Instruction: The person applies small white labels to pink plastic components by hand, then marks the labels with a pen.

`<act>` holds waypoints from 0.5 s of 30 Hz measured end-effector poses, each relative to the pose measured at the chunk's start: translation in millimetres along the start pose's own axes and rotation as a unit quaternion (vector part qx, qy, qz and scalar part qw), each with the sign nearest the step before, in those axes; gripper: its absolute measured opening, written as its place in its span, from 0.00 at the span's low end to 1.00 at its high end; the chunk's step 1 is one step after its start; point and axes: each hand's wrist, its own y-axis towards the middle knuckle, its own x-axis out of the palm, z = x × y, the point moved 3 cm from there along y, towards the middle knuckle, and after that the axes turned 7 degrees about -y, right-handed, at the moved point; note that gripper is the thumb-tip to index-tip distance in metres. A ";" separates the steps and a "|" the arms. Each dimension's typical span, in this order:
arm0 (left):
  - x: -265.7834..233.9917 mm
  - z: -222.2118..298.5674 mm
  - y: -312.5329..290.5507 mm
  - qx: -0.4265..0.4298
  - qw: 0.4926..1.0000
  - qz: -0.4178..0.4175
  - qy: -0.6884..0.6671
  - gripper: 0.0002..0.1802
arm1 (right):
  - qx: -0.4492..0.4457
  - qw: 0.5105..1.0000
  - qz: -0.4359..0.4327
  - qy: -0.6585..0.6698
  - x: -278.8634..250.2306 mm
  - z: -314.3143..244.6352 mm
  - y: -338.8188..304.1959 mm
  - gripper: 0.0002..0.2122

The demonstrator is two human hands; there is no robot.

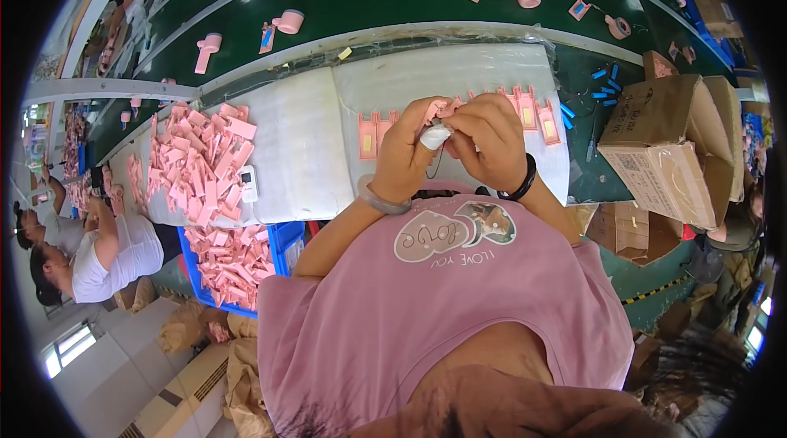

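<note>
Both hands meet close in front of my chest, over the padded white work surface (pixel 303 134). My left hand (pixel 403 147) is closed around a small pink plastic part (pixel 443 107), with a whitish piece (pixel 435 137) showing below it and a thin dark wire hanging down. The fingers of my right hand (pixel 492 139) pinch at the same part from the other side; exactly what they grip is hidden. Just beyond the hands, a row of pink plastic housings (pixel 368 136) with yellow patches lies on the surface, partly covered by my fingers.
A heap of pink parts (pixel 205 159) lies at left beside a small white device (pixel 248 184); a blue bin (pixel 190 262) holds more. A green conveyor (pixel 369 3) carries pink assemblies. Blue cylinders (pixel 607 85) and an open cardboard box (pixel 656 155) sit at right. A co-worker (pixel 123 245) sits far left.
</note>
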 end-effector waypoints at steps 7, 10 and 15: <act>1.7 -4.5 -1.6 -0.060 0.997 -0.007 -0.043 0.15 | -0.047 0.999 -0.009 -0.017 -3.3 0.8 0.7 0.16; 0.3 -4.5 -1.2 -0.056 0.998 -0.015 -0.033 0.16 | -0.046 0.999 -0.010 -0.016 -2.6 0.4 0.0 0.16; -1.6 -3.9 -2.1 -0.065 0.997 -0.026 -0.023 0.17 | -0.042 0.999 -0.014 -0.010 -2.3 -0.4 0.8 0.15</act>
